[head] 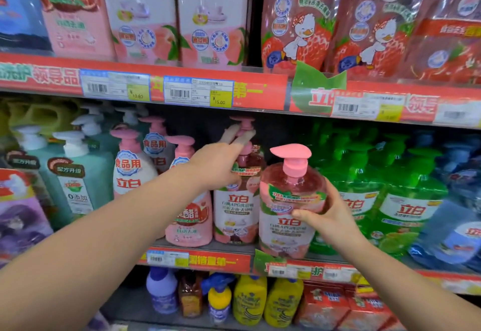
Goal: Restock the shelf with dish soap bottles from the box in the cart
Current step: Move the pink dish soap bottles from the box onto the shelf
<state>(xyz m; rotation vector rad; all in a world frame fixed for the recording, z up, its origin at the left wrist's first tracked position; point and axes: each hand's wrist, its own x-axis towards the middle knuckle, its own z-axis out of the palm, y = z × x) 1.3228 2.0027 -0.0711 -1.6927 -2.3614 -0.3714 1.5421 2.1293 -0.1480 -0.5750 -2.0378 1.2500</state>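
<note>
Item: pink bottle — my right fingers wrapped round its body, at the front edge of the middle shelf. My left fingers — straight, against the pump neck of a shelved bottle.

along the top stand pale pink refill pouches printed with peaches, and to their right glossy red pouches showing a cartoon duck and strawberries. below them runs a red paper banner strip carrying blue-framed price labels, one reading 15.00, and a green leaf-shaped cutout. on the middle level, teal pump bottles with white heads crowd the left, translucent green pump bottles with lime pictures fill the right, and blurred blue pouches sit at the far right edge. lowest down are yellow plastic bottles, a lavender bottle, a small brown bottle and red cartons.
</note>
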